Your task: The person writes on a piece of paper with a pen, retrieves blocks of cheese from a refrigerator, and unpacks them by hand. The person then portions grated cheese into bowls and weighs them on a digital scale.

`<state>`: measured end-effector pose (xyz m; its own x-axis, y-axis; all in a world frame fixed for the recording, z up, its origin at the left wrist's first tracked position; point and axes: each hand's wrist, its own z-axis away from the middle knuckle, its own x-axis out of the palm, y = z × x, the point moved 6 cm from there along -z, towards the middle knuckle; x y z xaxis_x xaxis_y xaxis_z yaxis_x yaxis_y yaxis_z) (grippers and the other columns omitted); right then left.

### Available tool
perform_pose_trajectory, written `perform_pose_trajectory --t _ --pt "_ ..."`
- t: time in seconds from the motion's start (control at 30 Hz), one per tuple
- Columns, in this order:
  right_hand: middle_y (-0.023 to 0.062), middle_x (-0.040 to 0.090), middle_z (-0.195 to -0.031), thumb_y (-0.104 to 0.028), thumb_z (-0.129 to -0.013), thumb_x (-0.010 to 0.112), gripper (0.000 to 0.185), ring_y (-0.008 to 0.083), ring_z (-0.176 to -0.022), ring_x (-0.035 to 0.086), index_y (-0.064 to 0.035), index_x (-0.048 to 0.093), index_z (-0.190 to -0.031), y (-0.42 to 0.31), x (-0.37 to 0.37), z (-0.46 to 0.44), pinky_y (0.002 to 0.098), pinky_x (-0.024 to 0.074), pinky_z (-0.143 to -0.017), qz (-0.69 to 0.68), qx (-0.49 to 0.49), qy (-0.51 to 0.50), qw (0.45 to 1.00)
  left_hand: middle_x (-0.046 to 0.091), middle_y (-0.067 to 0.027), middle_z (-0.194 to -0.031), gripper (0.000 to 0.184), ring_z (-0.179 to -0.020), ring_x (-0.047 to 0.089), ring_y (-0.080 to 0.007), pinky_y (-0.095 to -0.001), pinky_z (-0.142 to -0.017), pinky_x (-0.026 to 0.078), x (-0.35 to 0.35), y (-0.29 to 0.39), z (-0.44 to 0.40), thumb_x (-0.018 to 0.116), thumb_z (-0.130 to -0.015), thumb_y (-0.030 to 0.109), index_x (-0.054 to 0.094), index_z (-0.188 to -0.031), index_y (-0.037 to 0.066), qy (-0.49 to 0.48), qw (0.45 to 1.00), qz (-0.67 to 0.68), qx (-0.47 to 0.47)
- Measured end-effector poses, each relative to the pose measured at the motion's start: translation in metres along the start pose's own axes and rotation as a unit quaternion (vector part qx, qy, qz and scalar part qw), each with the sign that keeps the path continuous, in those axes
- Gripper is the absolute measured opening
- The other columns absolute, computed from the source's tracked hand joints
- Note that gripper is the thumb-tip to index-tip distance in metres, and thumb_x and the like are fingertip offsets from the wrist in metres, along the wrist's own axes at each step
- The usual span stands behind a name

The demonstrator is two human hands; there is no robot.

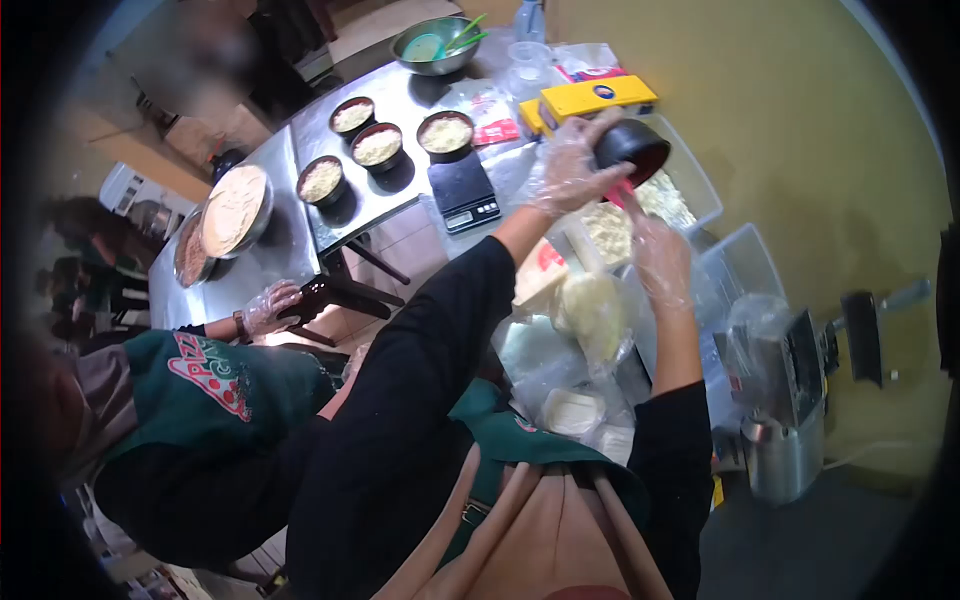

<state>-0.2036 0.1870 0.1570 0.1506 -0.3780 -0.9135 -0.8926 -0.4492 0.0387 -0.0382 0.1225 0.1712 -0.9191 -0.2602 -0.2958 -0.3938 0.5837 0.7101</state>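
My left hand [572,172], in a clear plastic glove, holds a dark round bowl [628,146] tilted on its side above a clear bin [704,185] of pale shredded food [662,203]. Just below it, my right hand [660,258], also gloved, grips a pink utensil [622,194] whose end reaches the bowl's rim. What lies inside the bowl is too dark to tell. A black digital scale [465,194] sits to the left of my hands. Beyond the scale, several dark bowls [446,134] filled with pale shredded food stand on the metal table [408,97].
A metal bowl [436,48] with green utensils stands at the back, near yellow boxes [598,98]. A co-worker in a green apron [215,385] is at the left, beside large bowls [237,212]. Plastic bags [595,315] lie in front of me; knives [862,335] hang at the right.
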Motion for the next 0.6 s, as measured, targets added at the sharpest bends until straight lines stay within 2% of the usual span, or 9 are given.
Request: perform_pose_trajectory --t 0.07,0.13,0.17,0.23,0.37,0.43,0.5,0.57,0.6 --pt "0.0116 0.061 -0.074 -0.007 -0.086 0.047 0.050 0.0309 -0.065 0.063 -0.0235 0.053 -0.132 0.026 0.014 0.010 0.0424 0.0483 -0.056 -0.021 0.004 0.051 0.998 0.052 -0.0216 -0.107 0.072 -0.105 0.051 -0.0367 -0.0454 -0.095 0.041 0.004 0.000 -0.007 0.076 -0.070 0.041 0.050 -0.133 0.019 -0.011 0.997 -0.066 0.035" --pt "0.0180 0.061 -0.076 -0.007 -0.086 0.046 0.042 0.0379 -0.068 0.060 -0.0158 0.056 -0.126 0.013 -0.027 -0.004 0.0474 0.0453 -0.060 0.041 0.087 -0.076 0.992 0.052 -0.0218 -0.105 0.075 -0.101 0.052 -0.0360 -0.0444 -0.089 0.043 0.010 -0.003 -0.008 0.076 -0.069 0.045 0.049 -0.135 0.021 -0.045 0.994 -0.095 0.026" --pt "0.0180 0.061 -0.076 -0.007 -0.086 0.046 0.042 0.0379 -0.068 0.060 -0.0158 0.056 -0.126 0.013 -0.019 -0.008 0.0474 0.0453 -0.060 0.035 0.076 -0.077 0.993 0.051 -0.0218 -0.105 0.077 -0.099 0.052 -0.0359 -0.0441 -0.088 0.044 0.014 -0.006 -0.006 0.075 -0.069 0.047 0.048 -0.136 0.021 -0.049 0.995 -0.079 0.043" --pt "0.0141 0.060 -0.072 -0.007 -0.089 0.045 0.049 0.0309 -0.065 0.063 -0.0213 0.049 -0.135 0.022 -0.011 -0.014 0.0433 0.0477 -0.056 0.087 0.092 0.009 0.992 0.050 -0.0212 -0.105 0.077 -0.098 0.051 -0.0362 -0.0438 -0.088 0.044 0.027 -0.008 0.000 0.076 -0.069 0.045 0.047 -0.136 0.019 -0.052 0.996 -0.058 0.035" --pt "0.0157 0.062 -0.071 -0.008 -0.085 0.048 0.053 0.0339 -0.065 0.063 -0.0223 0.049 -0.135 0.009 0.027 -0.004 0.0475 0.0473 -0.057 0.043 0.050 -0.120 0.991 0.048 -0.0218 -0.108 0.079 -0.099 0.051 -0.0370 -0.0447 -0.091 0.042 0.016 -0.014 0.012 0.076 -0.068 0.043 0.045 -0.137 0.018 -0.016 0.997 -0.072 0.008" --pt "0.0186 0.063 -0.075 -0.010 -0.085 0.048 0.054 0.0365 -0.069 0.063 -0.0251 0.046 -0.137 -0.002 0.003 -0.004 0.0491 0.0472 -0.061 0.016 0.075 -0.171 0.982 0.047 -0.0228 -0.111 0.077 -0.102 0.050 -0.0384 -0.0438 -0.094 0.041 -0.008 -0.027 0.021 0.075 -0.070 0.041 0.045 -0.137 0.017 0.017 0.994 -0.023 -0.110" --pt "0.0215 0.064 -0.080 -0.012 -0.086 0.048 0.055 0.0392 -0.073 0.063 -0.0279 0.044 -0.138 -0.004 0.005 0.003 0.0508 0.0471 -0.065 -0.013 0.102 -0.225 0.969 0.048 -0.0254 -0.114 0.071 -0.109 0.049 -0.0413 -0.0441 -0.098 0.038 -0.024 -0.054 0.039 0.072 -0.075 0.039 0.045 -0.136 0.012 0.112 0.977 0.002 -0.182" --pt "0.0212 0.066 -0.083 -0.012 -0.084 0.048 0.054 0.0385 -0.074 0.064 -0.0303 0.047 -0.135 0.014 0.022 0.002 0.0504 0.0484 -0.066 -0.021 0.124 -0.194 0.973 0.055 -0.0247 -0.114 0.067 -0.107 0.054 -0.0373 -0.0418 -0.095 0.041 -0.041 -0.076 0.063 0.068 -0.079 0.038 0.045 -0.135 0.008 0.161 0.956 -0.002 -0.246" --pt "0.0196 0.066 -0.082 -0.013 -0.083 0.048 0.051 0.0378 -0.074 0.064 -0.0286 0.051 -0.132 0.025 0.046 0.002 0.0495 0.0493 -0.066 0.026 0.127 -0.198 0.972 0.060 -0.0194 -0.110 0.063 -0.102 0.058 -0.0298 -0.0375 -0.091 0.044 -0.046 -0.085 0.076 0.064 -0.084 0.039 0.045 -0.134 0.005 0.172 0.951 0.046 -0.252"
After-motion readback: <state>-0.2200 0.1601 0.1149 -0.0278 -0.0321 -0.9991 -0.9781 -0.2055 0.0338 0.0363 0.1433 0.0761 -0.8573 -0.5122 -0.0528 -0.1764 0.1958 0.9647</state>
